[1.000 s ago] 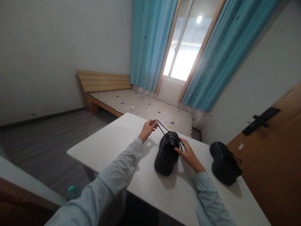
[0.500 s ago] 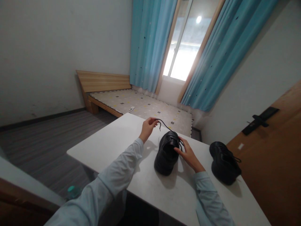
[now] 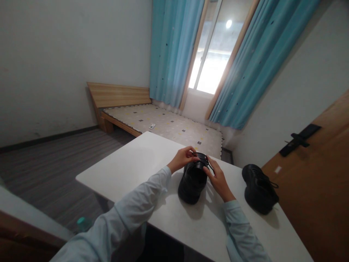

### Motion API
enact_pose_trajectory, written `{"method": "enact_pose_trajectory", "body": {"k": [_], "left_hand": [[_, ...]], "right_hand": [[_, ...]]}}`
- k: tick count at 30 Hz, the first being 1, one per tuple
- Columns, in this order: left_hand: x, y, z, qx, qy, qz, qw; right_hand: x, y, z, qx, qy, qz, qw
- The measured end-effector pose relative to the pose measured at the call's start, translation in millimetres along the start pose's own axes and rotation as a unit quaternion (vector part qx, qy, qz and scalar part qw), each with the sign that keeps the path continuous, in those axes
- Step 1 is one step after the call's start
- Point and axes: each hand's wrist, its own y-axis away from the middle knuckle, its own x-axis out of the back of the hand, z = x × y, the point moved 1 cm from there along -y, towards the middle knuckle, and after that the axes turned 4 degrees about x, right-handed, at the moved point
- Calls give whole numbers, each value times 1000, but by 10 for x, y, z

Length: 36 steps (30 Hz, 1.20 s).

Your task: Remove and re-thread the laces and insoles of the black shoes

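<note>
A black lace-up shoe (image 3: 191, 185) stands on the white table, its toe pointing away from me and its opening towards me. At its left front, my left hand (image 3: 185, 157) is closed with fingertips pinching the black shoelace (image 3: 195, 153) close to the eyelets. My right hand (image 3: 216, 176) grips the right side of the shoe, the thumb at the tongue and the fingers by the lacing. A loop of lace shows beside the right fingers. Exactly where the lace end lies is hidden by my left fingers.
A second black shoe (image 3: 260, 189) stands on the right of the white table (image 3: 131, 160). Beyond the table is a bed (image 3: 169, 118) with a small white remote (image 3: 152, 126) on it. A wooden door (image 3: 313, 189) is at the right, and a green-capped object (image 3: 83, 222) sits low at the left.
My left hand has moved right and down to the shoe's lacing, bringing in the lace it held stretched out to the left. My right hand stays at the shoe's right side.
</note>
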Motion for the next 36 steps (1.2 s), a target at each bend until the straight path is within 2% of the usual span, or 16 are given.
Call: {"method": "enact_pose_trajectory", "body": {"k": [4, 7, 11, 16, 19, 22, 25, 29, 33, 36], "left_hand": [[-12, 25, 98, -37, -89, -20, 995], [-17, 46, 158, -57, -116, -31, 991], [-28, 64, 186, -77, -124, -44, 988], [-9, 34, 148, -41, -130, -27, 990], [45, -8, 78, -15, -146, 22, 989], [111, -43, -27, 20, -184, 82, 979], [150, -58, -142, 58, -216, 82, 971], [152, -56, -234, 72, -225, 34, 971], [148, -53, -243, 68, -216, 23, 974], [152, -53, -243, 65, -217, 23, 974]], "right_hand": [[11, -33, -155, 46, 11, 32, 998], [-8, -36, -257, 70, 8, 53, 996], [-27, -28, -356, 44, 1, 88, 995], [42, -42, -369, -1, -26, 131, 991], [135, -55, -264, -43, -55, 210, 975], [221, -58, -83, -116, -110, 285, 945], [281, -44, 106, -190, -176, 354, 899], [315, -10, 301, -237, -199, 364, 878], [318, 37, 473, -258, -159, 348, 887], [330, 79, 600, -260, -86, 328, 904]]}}
